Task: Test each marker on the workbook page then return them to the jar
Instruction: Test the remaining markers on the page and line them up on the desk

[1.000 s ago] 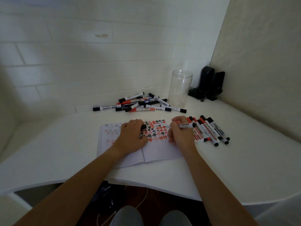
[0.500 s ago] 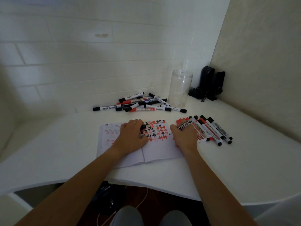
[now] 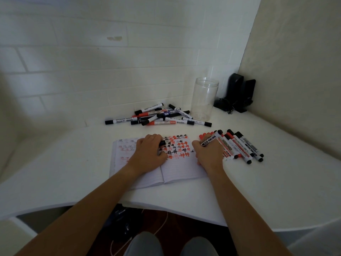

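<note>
Swung away from the page over the past second, the black-capped marker (image 3: 212,140) in the person's right hand (image 3: 210,154) now points up and right over the sorted row of markers (image 3: 239,146) lying side by side on the white worktop (image 3: 276,191), the fingers curled round its barrel. The left hand (image 3: 149,154) has stayed put on the open workbook (image 3: 177,169), pressing the page flat while pinching what looks like a black cap (image 3: 162,143) at its fingertips. Red and black hash marks (image 3: 177,146) crowd the top of the right-hand page. Behind, an untested heap of markers (image 3: 160,116) lies loose beside the clear jar (image 3: 203,98), which stands upright near the wall and appears to hold none. Whether the held marker is capped cannot be told; done well, this step likely means seating the cap firmly, then laying the marker parallel with the row so tested and untested stay apart.
</note>
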### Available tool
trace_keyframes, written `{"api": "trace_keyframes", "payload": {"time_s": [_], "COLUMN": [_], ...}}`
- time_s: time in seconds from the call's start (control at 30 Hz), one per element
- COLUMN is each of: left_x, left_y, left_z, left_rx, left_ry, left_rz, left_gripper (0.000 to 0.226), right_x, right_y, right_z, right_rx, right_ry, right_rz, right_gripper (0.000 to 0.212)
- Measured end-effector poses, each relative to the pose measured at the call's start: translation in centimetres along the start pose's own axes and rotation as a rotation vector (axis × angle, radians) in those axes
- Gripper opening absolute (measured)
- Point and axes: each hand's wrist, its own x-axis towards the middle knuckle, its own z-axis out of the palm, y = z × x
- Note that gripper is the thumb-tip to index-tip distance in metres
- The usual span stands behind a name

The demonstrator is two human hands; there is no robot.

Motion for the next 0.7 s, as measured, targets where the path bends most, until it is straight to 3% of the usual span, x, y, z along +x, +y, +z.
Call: {"api": "trace_keyframes", "payload": {"time_s": [0.1,0.3,0.7], "left_x": [0.03,0.07,0.03], "left_y": [-0.09,-0.18,-0.14], "left_z": [0.07,0.17,0.16], "left_rx": [-0.002,0.011,-0.001], "left_ry": [0.008,0.016,0.026], "left_rz": [0.007,0.006,0.009], "left_gripper": [0.019,0.019,0.019], "right_x": [-0.16,-0.13,-0.16], "right_y": [-0.03,-0.10,-0.10], "right_z": [0.16,0.03,-0.09], "right_rx": [-0.050,-0.008,0.060], "right_ry": [-0.043,0.044,-0.012], "right_rz": [-0.048,0.032,0.040], "right_gripper": [0.023,0.024,0.026]}}
